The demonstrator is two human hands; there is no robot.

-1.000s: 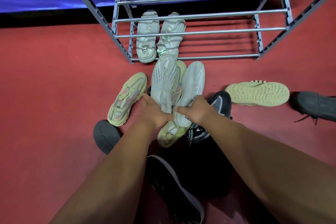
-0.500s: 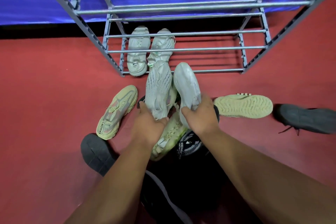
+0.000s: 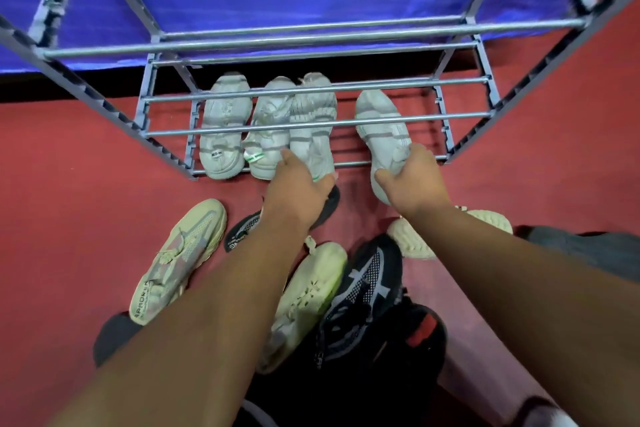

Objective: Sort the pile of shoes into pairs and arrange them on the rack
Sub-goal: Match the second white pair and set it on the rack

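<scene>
Crowding the red floor [image 3: 69,218] beneath both forearms lie a beige sneaker [image 3: 180,260] and a black sneaker [image 3: 363,295]; the bars of the rack [image 3: 311,124] cross the view. On its bottom shelf, the left hand [image 3: 298,187] grips a pale grey knit shoe [image 3: 311,121] by the heel, and the right hand [image 3: 412,180] grips a second pale shoe [image 3: 381,128].

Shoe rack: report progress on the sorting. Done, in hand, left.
Done: a white pair sits at the left of the bottom shelf. In hand: the left hand grips a striped shoe beside that pair, the right hand grips the matching shoe further right, heel off the shelf. Left: two beige sneakers, black mesh shoes, a sole-up cream shoe and a grey shoe lie on the floor.
</scene>
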